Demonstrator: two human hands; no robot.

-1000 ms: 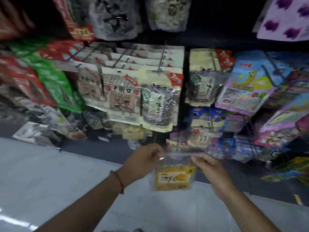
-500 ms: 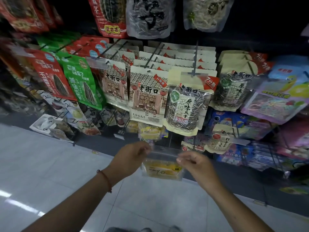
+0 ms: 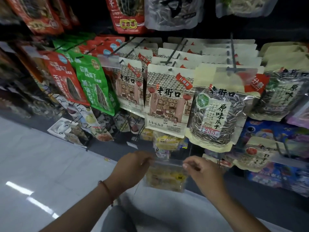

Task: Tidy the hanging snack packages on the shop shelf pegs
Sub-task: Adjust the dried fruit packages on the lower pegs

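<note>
Raised closer to the shelf now: clear yellow snack packet (image 3: 165, 177), pinched at top corners between left hand (image 3: 133, 166) and right hand (image 3: 203, 171). Keep header taut, aim hole at peg (image 3: 219, 160) just beyond.

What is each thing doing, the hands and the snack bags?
Left hand: pinches the clear bag's top corner.
Right hand: pinches its other top corner.
Clear bag: held up, off any peg.
Cream bag: hangs on a peg.
Seed bag: hangs on a peg.
Green bag: hangs, tilted.
</note>
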